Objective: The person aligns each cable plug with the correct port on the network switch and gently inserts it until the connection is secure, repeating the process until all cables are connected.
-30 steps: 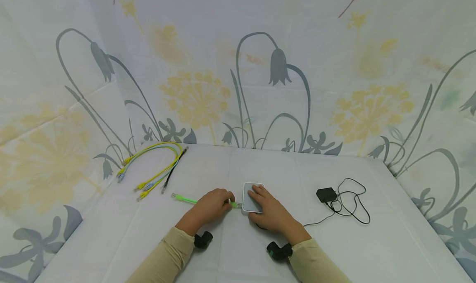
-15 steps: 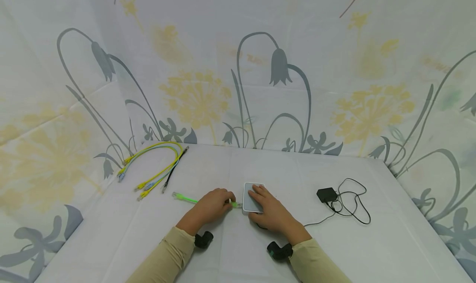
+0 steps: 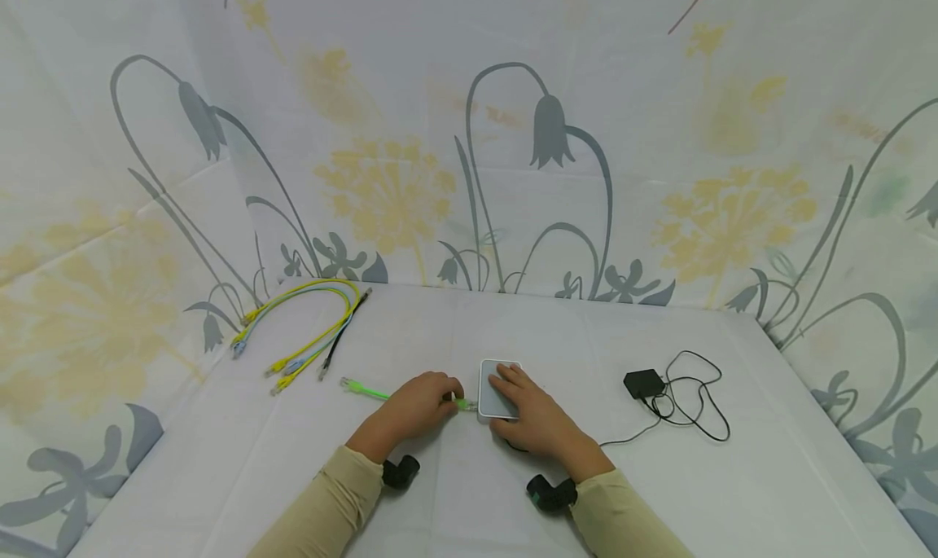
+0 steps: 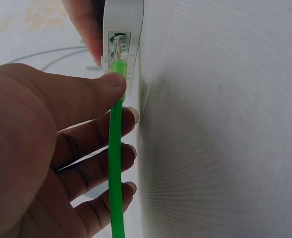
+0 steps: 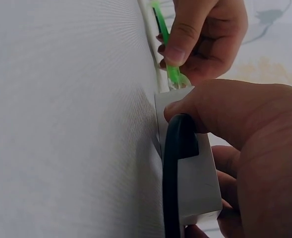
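Observation:
My left hand [image 3: 419, 402] pinches a short green Ethernet cable [image 4: 115, 163] just behind one plug, thumb on top. The clear tip of that plug [image 4: 118, 53] is right at the port on the side of a small white network box [image 3: 490, 388]. The cable's other plug [image 3: 352, 385] lies on the table to the left. My right hand [image 3: 541, 421] holds the box, fingers spread over its grey top and thumb against the near side. A dark cord [image 5: 172, 173] enters that near side beside the thumb.
At the back left lie several yellow and pale blue Ethernet cables [image 3: 293, 356] and a short black one [image 3: 339, 338]. A black power adapter [image 3: 643, 384] with a coiled thin cord [image 3: 707, 387] is on the right. A flower-patterned cloth [image 3: 410, 134] hangs behind the white table [image 3: 469, 493].

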